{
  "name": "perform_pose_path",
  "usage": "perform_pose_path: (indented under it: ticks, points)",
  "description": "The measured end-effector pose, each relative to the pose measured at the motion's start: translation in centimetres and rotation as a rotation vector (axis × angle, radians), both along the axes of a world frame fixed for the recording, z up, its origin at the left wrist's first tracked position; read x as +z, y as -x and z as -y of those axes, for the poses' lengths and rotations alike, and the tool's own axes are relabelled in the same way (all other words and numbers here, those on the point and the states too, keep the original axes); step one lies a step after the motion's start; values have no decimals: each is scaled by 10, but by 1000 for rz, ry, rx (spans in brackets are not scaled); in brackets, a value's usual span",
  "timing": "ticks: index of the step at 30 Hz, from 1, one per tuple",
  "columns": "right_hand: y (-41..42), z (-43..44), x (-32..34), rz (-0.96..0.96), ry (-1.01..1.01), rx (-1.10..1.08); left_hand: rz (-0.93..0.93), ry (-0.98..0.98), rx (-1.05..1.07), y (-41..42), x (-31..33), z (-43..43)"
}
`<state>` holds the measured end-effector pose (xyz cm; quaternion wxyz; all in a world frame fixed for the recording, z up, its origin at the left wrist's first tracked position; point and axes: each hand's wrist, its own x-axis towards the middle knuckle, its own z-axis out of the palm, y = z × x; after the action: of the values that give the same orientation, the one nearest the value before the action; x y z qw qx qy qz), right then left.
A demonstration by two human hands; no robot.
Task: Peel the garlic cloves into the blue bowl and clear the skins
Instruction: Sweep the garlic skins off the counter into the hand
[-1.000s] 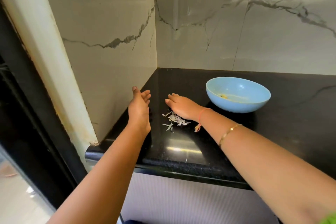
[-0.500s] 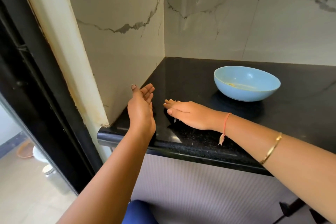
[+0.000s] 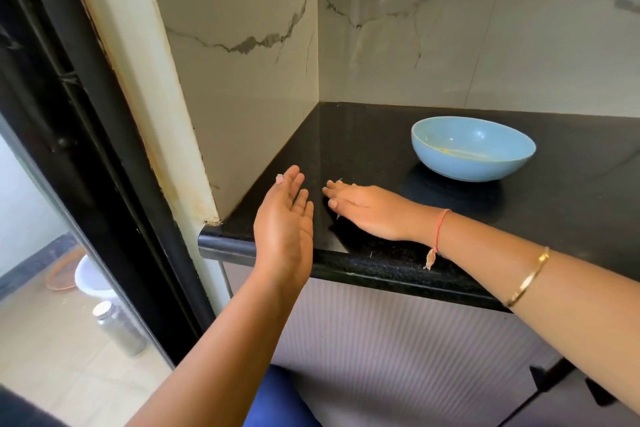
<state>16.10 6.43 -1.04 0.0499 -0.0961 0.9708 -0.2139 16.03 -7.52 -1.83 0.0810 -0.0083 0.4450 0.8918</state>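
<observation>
The black countertop (image 3: 571, 204) fills a corner between two marble-patterned walls (image 3: 242, 80). The side wall closes it off at 9 o'clock and the back wall at 12. A ribbed pale cabinet front (image 3: 398, 340) sits below the counter's front edge. Beyond the black door frame (image 3: 86, 149), at 8 o'clock, a steel bottle (image 3: 119, 329) and a white vessel (image 3: 91, 279) stand on the floor.

The blue bowl (image 3: 472, 149) stands upright on the counter with its mouth up, at 2 o'clock from the hands and well apart from them. A few yellowish bits lie on its floor, too small to identify. Nothing stands between the bowl and the hands.

The right hand (image 3: 363, 210) lies palm down on the counter with straight fingers held together. Its long axis runs from 3 to 9 o'clock, and the fingertips point toward 9. A red thread (image 3: 439, 229) is tied at its wrist, and a gold bangle (image 3: 530, 279) sits further up the arm.

The garlic skins (image 3: 338, 180) show only as tiny pale slivers at the edges of this hand. Any others are hidden under the palm.

The left hand (image 3: 284, 222) is open and lightly cupped at the counter's front edge. Its palm is turned up and toward 3 o'clock, and its fingers point toward 12. It holds nothing and sits just beside the right fingertips without touching them.
</observation>
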Motion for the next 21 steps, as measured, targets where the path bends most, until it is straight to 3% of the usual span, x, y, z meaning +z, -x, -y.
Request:
perform_pose_path:
  ticks: [3,7,14,17,21]
  points:
    - [-8,1,-4,-51,-1,35,2,-76,5,-13,-4,6]
    - [-2,-2,3,-109,172,-68,-13,-162,79,-33,-17,12]
    - [-5,11,-8,-148,-112,38,193,-99,78,-61,-72,9]
    - [-10,9,-8,-185,-95,41,344,-105,-98,-68,-104,1]
    - [-23,7,-10,-251,-44,33,530,-100,-531,-66,-114,-13]
